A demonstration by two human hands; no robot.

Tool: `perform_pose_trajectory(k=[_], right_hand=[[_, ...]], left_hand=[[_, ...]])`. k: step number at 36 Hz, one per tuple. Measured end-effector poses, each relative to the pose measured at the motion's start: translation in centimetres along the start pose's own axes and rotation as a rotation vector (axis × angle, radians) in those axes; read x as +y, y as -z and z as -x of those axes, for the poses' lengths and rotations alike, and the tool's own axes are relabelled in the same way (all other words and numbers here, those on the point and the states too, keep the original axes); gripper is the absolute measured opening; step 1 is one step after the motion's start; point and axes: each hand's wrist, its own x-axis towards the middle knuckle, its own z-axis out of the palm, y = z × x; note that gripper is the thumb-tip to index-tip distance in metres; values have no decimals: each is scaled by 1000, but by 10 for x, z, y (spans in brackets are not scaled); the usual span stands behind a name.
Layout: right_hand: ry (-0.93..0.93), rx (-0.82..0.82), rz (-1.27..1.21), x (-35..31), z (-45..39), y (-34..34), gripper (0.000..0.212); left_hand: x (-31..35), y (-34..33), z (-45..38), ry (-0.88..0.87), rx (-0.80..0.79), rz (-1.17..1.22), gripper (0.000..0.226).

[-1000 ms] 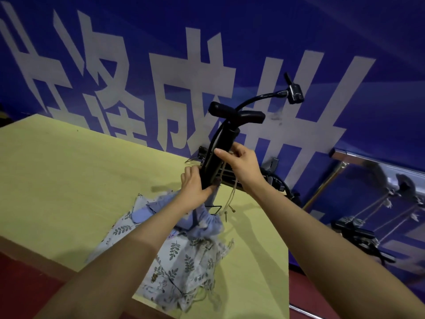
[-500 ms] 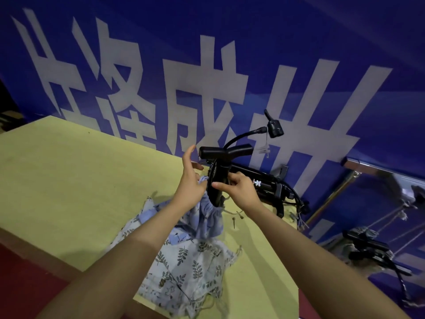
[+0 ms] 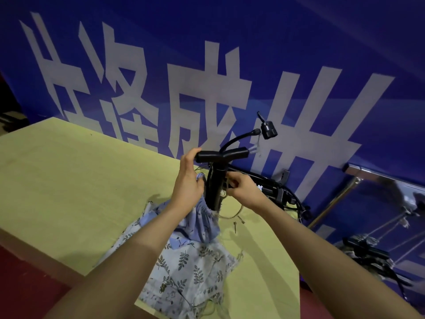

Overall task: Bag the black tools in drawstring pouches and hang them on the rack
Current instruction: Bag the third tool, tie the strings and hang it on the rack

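Standing upright over the yellow worktop (image 3: 69, 180), a black pump (image 3: 215, 187) is sitting with its lower end inside a blue pouch (image 3: 200, 217), whose gathered mouth is bunching around the barrel. The left hand (image 3: 189, 180) is pressing against the pouch's rim just left of the barrel, fingers curling up toward the left end of the T-handle (image 3: 222, 155); it is gripping cloth, thumb side near the handle. The right hand (image 3: 241, 188) is pinching closed on something thin at the barrel's right side, seemingly the drawstring (image 3: 230, 215), which is looping down onto the worktop with two small metal tips lying beside it. A hose (image 3: 236, 139) is arching up from the handle and ending in a black nozzle head (image 3: 268, 131).

Under the blue pouch, a pale leaf-print pouch (image 3: 190, 279) is lying flat and reaching the worktop's near edge. Behind the hands, more black tools (image 3: 280, 194) with cables are lying at the worktop's far edge, against a blue banner (image 3: 230, 31) with large white characters. At the right, a metal rack (image 3: 379, 180) is showing, with a dark object (image 3: 368, 249) hanging below it by strings; details there are blurring.
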Motion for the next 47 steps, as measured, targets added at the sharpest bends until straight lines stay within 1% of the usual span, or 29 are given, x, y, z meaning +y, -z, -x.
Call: perform_pose_trajectory(k=[1,3,5,6,8,10,12,14,16,18,20,22,23,26,28,31,34,37,42,45,47], right_hand=[[0,51,-2,0,1,3,49],[34,237,30,-3,3,11,48],[69,431,65,-5,6,17,40],[72,502,61,-4,5,18,36],[71,577,-4,-6,5,20,25],[61,573,-126,-11,5,17,18],[56,584,-213,-19,5,15,20],[73,600,-246,-26,3,15,23],[113,558,-246,-38,3,17,26],[146,503,-208,-48,0,21,25],[179,460,-174,-58,-1,23,32],[179,445,-170,-64,0,23,41],[187,444,-164,-66,0,23,42],[232,406,-164,-75,-1,22,34],[264,375,-131,-83,-3,20,33],[296,354,-94,-88,-5,19,30],[292,393,-111,-87,-5,20,29],[280,489,-111,-85,-4,24,24],[214,548,-158,-85,-2,28,39],[232,586,-198,-97,-1,31,52],[246,621,-273,-110,-1,40,53]], left_hand=[[0,0,0,9,2,-2,67],[0,2,-1,20,9,-2,67],[1,3,-1,34,6,-12,66],[1,3,0,42,0,-20,66],[3,4,-1,52,-3,-26,64],[7,5,-2,59,3,-34,62],[11,7,-4,56,9,-53,61],[13,9,-5,35,8,-74,59],[14,12,-7,-9,7,-96,59],[17,15,-12,-41,9,-110,60],[22,18,-16,-67,5,-129,57],[28,19,-20,-69,-26,-157,57],[30,20,-21,-69,-43,-171,59],[31,20,-25,-82,-116,-161,60],[32,20,-25,-99,-199,-143,54],[38,18,-22,-79,-306,-139,49],[43,14,-19,-63,-351,-125,34],[43,12,-17,-78,-340,-101,20],[43,17,-25,-82,-303,-96,17],[49,21,-36,-86,-264,-131,18],[57,24,-44,-86,-228,-147,23]])
